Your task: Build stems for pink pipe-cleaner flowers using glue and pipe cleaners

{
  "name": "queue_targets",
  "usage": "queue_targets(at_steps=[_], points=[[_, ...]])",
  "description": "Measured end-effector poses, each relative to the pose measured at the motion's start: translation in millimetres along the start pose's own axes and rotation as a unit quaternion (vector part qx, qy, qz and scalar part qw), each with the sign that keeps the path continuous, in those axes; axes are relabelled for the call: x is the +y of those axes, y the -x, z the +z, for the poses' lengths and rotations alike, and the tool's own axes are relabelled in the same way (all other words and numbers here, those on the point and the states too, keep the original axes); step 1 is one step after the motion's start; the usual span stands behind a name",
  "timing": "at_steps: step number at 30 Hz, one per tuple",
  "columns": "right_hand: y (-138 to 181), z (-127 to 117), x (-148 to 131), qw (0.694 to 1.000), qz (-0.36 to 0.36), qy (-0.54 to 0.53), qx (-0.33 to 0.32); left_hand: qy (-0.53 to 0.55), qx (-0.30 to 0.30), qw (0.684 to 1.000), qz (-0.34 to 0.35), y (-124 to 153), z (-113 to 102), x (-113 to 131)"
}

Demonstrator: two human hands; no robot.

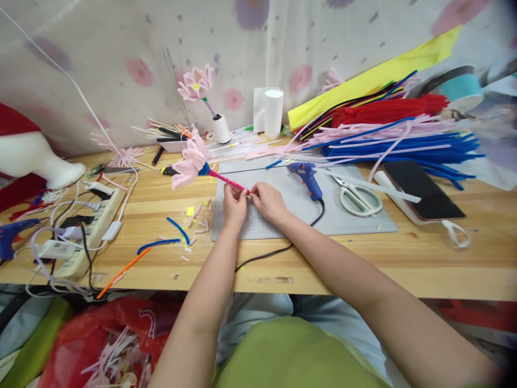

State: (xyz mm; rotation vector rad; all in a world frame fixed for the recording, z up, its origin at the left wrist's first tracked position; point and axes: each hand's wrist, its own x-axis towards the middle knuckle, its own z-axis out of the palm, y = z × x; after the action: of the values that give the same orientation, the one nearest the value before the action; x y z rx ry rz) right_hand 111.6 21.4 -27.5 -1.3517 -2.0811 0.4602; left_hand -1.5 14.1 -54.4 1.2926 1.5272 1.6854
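Observation:
A pink pipe-cleaner flower with a blue base and a bright pink stem lies at a slant, its bloom toward the upper left. Around the stem close the fingers of my left hand. My right hand pinches the lower end of that stem, right beside the left fingertips. Both hands are over the grey cutting mat. To their right on the mat rest a blue glue gun and scissors with pale handles.
Bundles of blue pipe cleaners and red pipe cleaners lie at the back right. A phone sits at the right. A finished flower stands in a white holder. At left are a power strip and loose cables.

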Motion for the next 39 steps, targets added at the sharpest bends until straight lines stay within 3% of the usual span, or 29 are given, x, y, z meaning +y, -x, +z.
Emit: queue_targets(at_steps=[11, 27, 36, 39], points=[[1, 3, 0, 0.999, -0.023, 0.035, -0.010, -0.079, 0.051, 0.995, 0.039, 4, 5, 8], [2, 3, 7, 0.990, -0.105, 0.095, -0.013, -0.083, 0.012, 0.996, 0.037, 0, 1, 12], [3, 4, 7, 0.992, -0.077, 0.096, -0.006, -0.090, 0.000, 0.995, 0.045, -1, 1, 12], [1, -6, 7, 0.996, -0.054, 0.074, -0.020, -0.061, 0.005, 0.998, 0.031, -1, 0, 10]])
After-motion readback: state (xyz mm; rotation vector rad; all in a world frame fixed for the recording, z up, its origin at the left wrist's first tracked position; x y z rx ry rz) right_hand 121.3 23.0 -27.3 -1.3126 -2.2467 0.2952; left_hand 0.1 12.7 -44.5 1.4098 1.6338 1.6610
